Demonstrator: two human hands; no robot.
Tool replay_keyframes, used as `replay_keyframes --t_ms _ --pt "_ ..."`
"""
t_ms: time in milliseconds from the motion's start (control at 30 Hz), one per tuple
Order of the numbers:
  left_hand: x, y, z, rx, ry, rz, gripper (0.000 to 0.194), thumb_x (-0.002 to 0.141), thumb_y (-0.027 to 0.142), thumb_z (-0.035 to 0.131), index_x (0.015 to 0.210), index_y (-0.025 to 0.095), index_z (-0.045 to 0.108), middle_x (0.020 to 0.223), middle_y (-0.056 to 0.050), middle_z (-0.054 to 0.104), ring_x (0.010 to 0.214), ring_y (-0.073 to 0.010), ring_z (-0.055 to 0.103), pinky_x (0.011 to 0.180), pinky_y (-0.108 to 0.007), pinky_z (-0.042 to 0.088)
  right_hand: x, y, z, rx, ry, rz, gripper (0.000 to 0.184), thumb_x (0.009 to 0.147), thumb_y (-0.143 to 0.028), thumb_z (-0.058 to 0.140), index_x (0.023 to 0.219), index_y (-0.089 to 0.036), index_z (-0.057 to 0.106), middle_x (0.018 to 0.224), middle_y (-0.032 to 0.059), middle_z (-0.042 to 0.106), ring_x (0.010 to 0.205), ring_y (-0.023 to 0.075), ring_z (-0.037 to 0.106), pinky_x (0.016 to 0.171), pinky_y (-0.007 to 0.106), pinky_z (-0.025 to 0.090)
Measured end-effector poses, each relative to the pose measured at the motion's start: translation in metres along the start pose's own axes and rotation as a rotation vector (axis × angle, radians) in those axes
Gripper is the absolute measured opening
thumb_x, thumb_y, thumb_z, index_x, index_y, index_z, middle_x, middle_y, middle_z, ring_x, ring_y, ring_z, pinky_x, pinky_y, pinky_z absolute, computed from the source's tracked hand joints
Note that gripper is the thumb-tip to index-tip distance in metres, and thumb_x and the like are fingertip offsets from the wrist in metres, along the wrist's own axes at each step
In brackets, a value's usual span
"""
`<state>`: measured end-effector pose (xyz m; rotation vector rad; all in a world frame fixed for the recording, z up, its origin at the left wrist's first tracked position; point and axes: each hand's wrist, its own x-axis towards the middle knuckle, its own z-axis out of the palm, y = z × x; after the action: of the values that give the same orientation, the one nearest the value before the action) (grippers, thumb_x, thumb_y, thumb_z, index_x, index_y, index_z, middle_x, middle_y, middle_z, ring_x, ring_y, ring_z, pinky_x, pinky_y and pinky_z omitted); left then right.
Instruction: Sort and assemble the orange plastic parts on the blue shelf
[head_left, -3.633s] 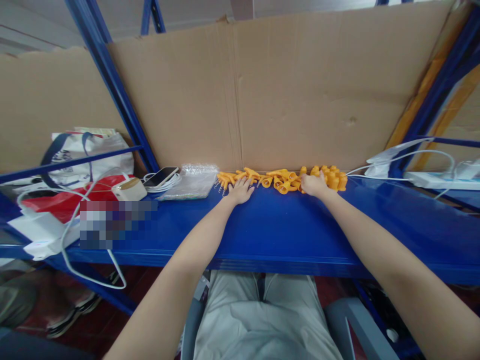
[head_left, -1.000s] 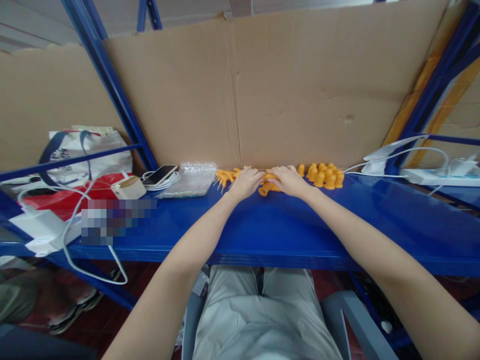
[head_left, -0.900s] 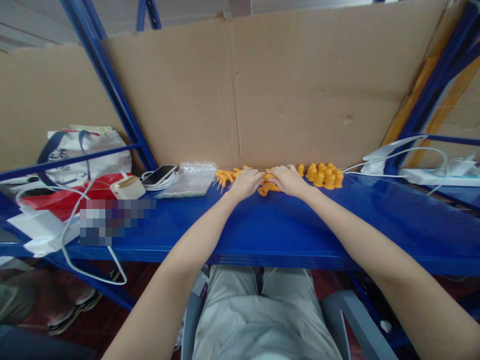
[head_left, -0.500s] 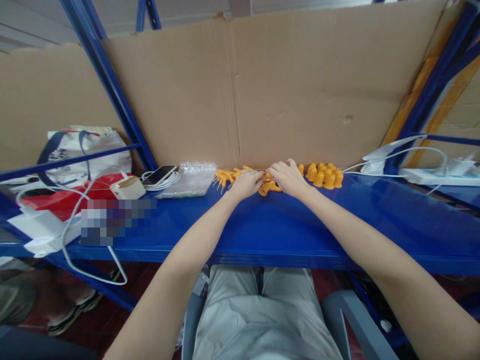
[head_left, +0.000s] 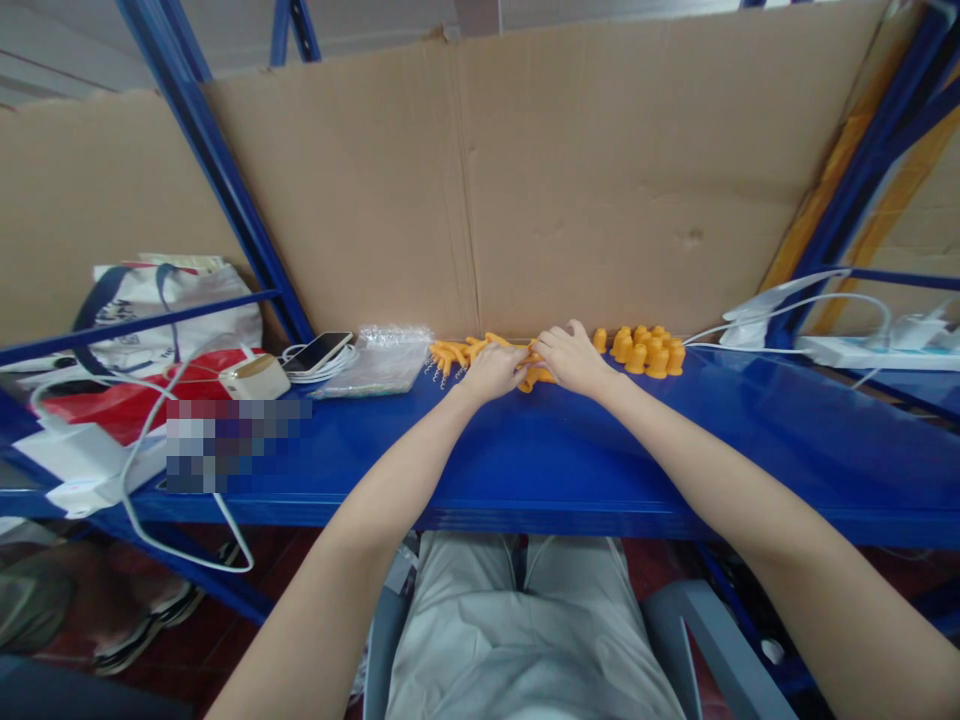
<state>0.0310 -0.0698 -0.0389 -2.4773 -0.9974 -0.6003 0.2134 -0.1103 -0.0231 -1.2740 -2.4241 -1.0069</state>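
Near the back of the blue shelf, my left hand [head_left: 492,371] and my right hand [head_left: 572,360] meet with curled fingers at a small orange plastic piece [head_left: 531,357]. The fingers cover most of it, so its exact form is hidden. Just below them lies another orange piece [head_left: 537,377], partly under my right hand. Left of my hands is a pile of orange pieces with short metal chains [head_left: 447,355]. To the right, several orange bell-shaped pieces [head_left: 649,352] stand upright in a cluster.
Clear plastic bags [head_left: 386,362], a phone [head_left: 321,352] and a coiled white cable lie to the left. Beyond them are a white power adapter [head_left: 71,450], a red bag and a tote bag [head_left: 172,310]. Cardboard [head_left: 585,180] walls the back; a power strip [head_left: 870,352] lies right.
My right hand has shifted slightly left, its fingers moving at the orange piece. The left hand stays nearly in place.
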Motion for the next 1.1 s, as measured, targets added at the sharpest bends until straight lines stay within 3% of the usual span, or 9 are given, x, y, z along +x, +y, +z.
replay_keyframes --t_ms 233,567,800,1100 --pt "0.001 0.006 -0.005 0.016 -0.036 -0.047 0.022 0.093 0.021 0.053 0.098 0.015 0.073 0.096 -0.012 0.078 0.092 -0.0252 0.073 0.09 -0.038 0.052 0.001 -0.003 0.001 -0.016 0.031 0.02 0.023 0.101 -0.017 0.045 0.113 -0.011 0.064 0.104 0.0159 0.068 0.102 0.0302 0.055 0.092 0.042 0.03" --pt "-0.001 -0.003 -0.001 -0.017 0.024 -0.033 0.025 0.095 0.021 0.05 0.103 0.017 0.073 0.1 -0.011 0.079 0.095 -0.0246 0.073 0.091 -0.038 0.05 -0.002 0.006 0.016 0.049 0.037 -0.025 0.029 0.103 -0.016 0.042 0.126 -0.012 0.06 0.112 0.0145 0.072 0.105 0.028 0.058 0.09 0.04 0.029" --pt "0.0 0.001 -0.005 -0.009 -0.008 -0.069 0.025 0.096 0.021 0.051 0.104 0.015 0.074 0.102 -0.014 0.079 0.098 -0.028 0.074 0.091 -0.041 0.051 -0.001 0.004 0.011 -0.01 0.065 -0.006 0.027 0.102 -0.014 0.039 0.113 -0.016 0.064 0.101 0.0129 0.071 0.099 0.0276 0.055 0.09 0.042 0.028" --pt "0.0 0.004 -0.001 0.023 0.024 -0.074 0.025 0.097 0.023 0.05 0.102 0.016 0.073 0.103 -0.013 0.079 0.1 -0.0273 0.074 0.091 -0.041 0.049 -0.003 0.005 0.01 -0.039 0.041 0.01 0.028 0.101 -0.017 0.043 0.12 -0.014 0.064 0.106 0.0146 0.069 0.103 0.0286 0.054 0.093 0.044 0.028"
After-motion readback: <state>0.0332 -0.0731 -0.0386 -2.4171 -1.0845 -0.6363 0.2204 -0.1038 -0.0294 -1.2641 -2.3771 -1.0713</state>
